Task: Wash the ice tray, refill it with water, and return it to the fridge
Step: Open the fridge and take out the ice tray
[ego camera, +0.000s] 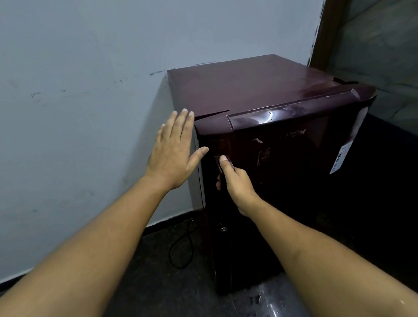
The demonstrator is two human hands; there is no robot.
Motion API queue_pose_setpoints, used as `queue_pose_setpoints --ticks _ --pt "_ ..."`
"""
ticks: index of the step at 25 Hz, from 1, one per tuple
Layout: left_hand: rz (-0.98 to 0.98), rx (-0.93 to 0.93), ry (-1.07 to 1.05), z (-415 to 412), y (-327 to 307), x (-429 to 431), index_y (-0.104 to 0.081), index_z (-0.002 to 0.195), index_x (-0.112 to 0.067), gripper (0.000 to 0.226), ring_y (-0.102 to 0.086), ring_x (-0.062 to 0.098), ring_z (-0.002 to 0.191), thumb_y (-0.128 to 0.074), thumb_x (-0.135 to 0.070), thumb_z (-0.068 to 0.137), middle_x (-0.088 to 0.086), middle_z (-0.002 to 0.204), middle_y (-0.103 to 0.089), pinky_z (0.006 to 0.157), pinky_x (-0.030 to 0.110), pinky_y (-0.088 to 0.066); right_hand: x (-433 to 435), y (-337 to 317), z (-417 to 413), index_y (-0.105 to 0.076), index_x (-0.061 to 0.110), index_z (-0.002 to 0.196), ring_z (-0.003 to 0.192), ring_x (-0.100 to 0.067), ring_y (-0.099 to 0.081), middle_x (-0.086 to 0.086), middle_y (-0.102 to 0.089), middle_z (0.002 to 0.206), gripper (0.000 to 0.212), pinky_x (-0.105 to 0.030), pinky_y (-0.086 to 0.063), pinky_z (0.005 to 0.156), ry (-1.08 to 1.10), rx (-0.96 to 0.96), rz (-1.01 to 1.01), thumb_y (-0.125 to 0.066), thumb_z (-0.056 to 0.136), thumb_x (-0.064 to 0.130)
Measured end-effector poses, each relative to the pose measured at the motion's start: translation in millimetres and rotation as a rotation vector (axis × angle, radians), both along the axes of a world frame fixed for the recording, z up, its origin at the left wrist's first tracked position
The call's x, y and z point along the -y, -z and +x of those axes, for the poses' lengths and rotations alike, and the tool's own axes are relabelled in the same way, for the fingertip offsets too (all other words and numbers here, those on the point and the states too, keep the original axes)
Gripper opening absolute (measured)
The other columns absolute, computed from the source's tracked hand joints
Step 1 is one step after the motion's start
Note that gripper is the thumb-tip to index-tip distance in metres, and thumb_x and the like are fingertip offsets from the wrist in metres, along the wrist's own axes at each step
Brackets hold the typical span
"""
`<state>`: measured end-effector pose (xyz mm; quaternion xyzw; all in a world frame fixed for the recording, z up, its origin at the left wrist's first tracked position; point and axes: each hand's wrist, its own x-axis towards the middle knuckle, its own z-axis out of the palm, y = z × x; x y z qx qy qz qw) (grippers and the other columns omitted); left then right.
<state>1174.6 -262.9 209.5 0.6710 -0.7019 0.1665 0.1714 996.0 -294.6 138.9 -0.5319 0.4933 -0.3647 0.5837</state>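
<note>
By the pale wall (63, 57), right hand (236, 186) gripped the handle (218, 163) of the fridge (292, 149), left hand (173, 149) flat-fingered at its top corner; yanking risked sliding it.

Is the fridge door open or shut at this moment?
Slightly ajar, it seems: a wedge-shaped gap shows between the fridge door and the cabinet top at the handle side. The right hand grips the handle.

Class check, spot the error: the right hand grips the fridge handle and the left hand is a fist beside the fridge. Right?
No: the head view shows the left hand open, fingers straight, beside the fridge. The right hand does grip the handle.
</note>
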Motion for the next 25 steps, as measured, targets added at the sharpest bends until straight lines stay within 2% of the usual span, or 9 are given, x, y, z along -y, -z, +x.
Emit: queue_pose_setpoints --ticks 5,9,12,16,20,23,25 --pt "0.006 -0.024 -0.014 -3.9 12.5 -11.0 -0.008 0.169 -0.009 0.085 -0.004 0.027 0.164 -0.029 -0.063 0.106 0.010 0.177 -0.008 0.133 0.049 -0.012 -10.4 1.7 -3.0 -0.069 0.015 0.086 0.073 -0.011 -0.066 0.001 -0.069 0.079 0.061 -0.029 -0.054 0.073 0.061 -0.034 -0.039 -0.046 0.098 0.069" --pt "0.017 -0.052 -0.022 -14.0 21.8 -32.1 -0.010 0.169 -0.008 0.086 -0.007 0.029 0.164 -0.029 -0.063 0.106 0.012 0.177 -0.012 0.132 0.053 -0.016 -39.7 7.6 -37.1 -0.066 0.015 0.078 0.067 -0.009 -0.064 0.004 -0.065 0.070 0.057 -0.030 -0.056 0.074 0.061 -0.032 -0.115 -0.046 0.102 0.063" --pt "0.018 -0.103 0.006 -50.1 28.1 -53.8 -0.011 0.168 -0.009 0.087 -0.006 0.027 0.164 -0.030 -0.065 0.105 0.010 0.177 -0.011 0.132 0.051 -0.014 -66.0 10.8 -73.1 -0.069 0.012 0.080 0.066 -0.012 -0.063 0.004 -0.064 0.068 0.059 -0.035 -0.056 0.077 0.027 -0.002 -0.135 -0.047 0.102 0.062" --pt "-0.078 -0.148 0.029 -104.6 38.9 -89.4 -0.010 0.169 -0.007 0.094 -0.007 0.027 0.164 -0.028 -0.072 0.103 0.011 0.177 -0.012 0.132 0.051 -0.017 -94.0 13.9 -129.7 -0.071 0.009 0.082 0.069 -0.016 -0.064 0.002 -0.066 0.070 0.064 -0.044 -0.059 0.081 -0.016 0.001 -0.146 -0.047 0.097 0.067" --pt "-0.146 -0.173 0.112 -165.9 44.1 -120.5 -0.008 0.168 -0.005 0.100 -0.005 0.029 0.164 -0.028 -0.076 0.101 0.014 0.177 -0.009 0.132 0.051 -0.014 -121.2 16.0 -195.7 -0.066 0.013 0.073 0.063 -0.019 -0.061 -0.001 -0.063 0.065 0.055 -0.038 -0.054 0.068 0.010 0.033 -0.180 -0.048 0.101 0.057" --pt "-0.197 -0.191 0.193 -215.8 48.9 -138.8 -0.013 0.167 -0.003 0.097 -0.006 0.031 0.164 -0.036 -0.072 0.102 0.016 0.176 -0.011 0.133 0.049 -0.012 -135.0 17.9 -244.6 -0.067 0.001 0.076 0.060 -0.022 -0.060 -0.005 -0.061 0.063 0.063 -0.035 -0.051 0.062 0.061 0.051 -0.196 -0.048 0.099 0.057" --pt "-0.220 -0.184 0.252 -245.9 52.1 -147.1 -0.017 0.166 -0.003 0.094 -0.009 0.033 0.164 -0.042 -0.068 0.103 0.018 0.175 -0.015 0.131 0.055 -0.016 -141.0 17.7 -277.7 -0.067 -0.002 0.077 0.060 -0.023 -0.061 -0.006 -0.064 0.063 0.068 -0.034 -0.051 0.061 0.106 0.029 -0.202 -0.046 0.094 0.061"
